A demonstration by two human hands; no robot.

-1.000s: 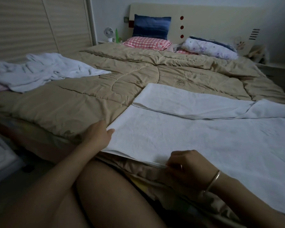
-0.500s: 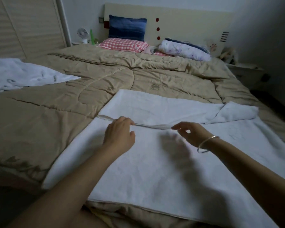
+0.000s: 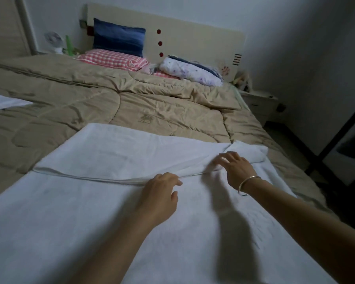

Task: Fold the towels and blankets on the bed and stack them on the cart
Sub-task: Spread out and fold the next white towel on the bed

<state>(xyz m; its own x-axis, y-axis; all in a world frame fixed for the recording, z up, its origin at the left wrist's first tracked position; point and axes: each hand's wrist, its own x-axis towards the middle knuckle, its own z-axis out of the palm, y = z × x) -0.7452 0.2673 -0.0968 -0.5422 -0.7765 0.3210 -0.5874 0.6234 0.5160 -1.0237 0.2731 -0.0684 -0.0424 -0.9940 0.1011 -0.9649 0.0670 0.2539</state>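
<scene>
Roughly: white towel (image 3: 86,226) lies spread over the near part of the bed, on top of a tan quilt (image 3: 152,107). Its long axis runs left to right. Far portion is doubled back toward the near side as a flap (image 3: 115,154); the flap's hem (image 3: 86,177) crosses the scene left to right, directly ahead of both hands. Cloth is plain, thick-looking and mostly flat. The flap's right end (image 3: 252,155) is bunched and rolled, not square.

Left hand (image 3: 160,191): fingers bent, tips on the hem near its middle. Cannot tell whether it pinches the edge or only rests there.

Right hand (image 3: 237,171): fingers spread wide, holding nothing, at the hem just short of the bunched end. A bangle (image 3: 249,185) sits on that wrist. This hand is the nearer one to the untidy end, so straightening it likely falls to the right.

Second white towel (image 3: 4,101) shows at the far left edge, well apart.

Beyond: pink checked pillow (image 3: 113,58), blue pillow (image 3: 119,39), floral roll (image 3: 189,72), headboard (image 3: 203,37). Dark frame (image 3: 336,138) at right; cannot tell if it is the cart.
</scene>
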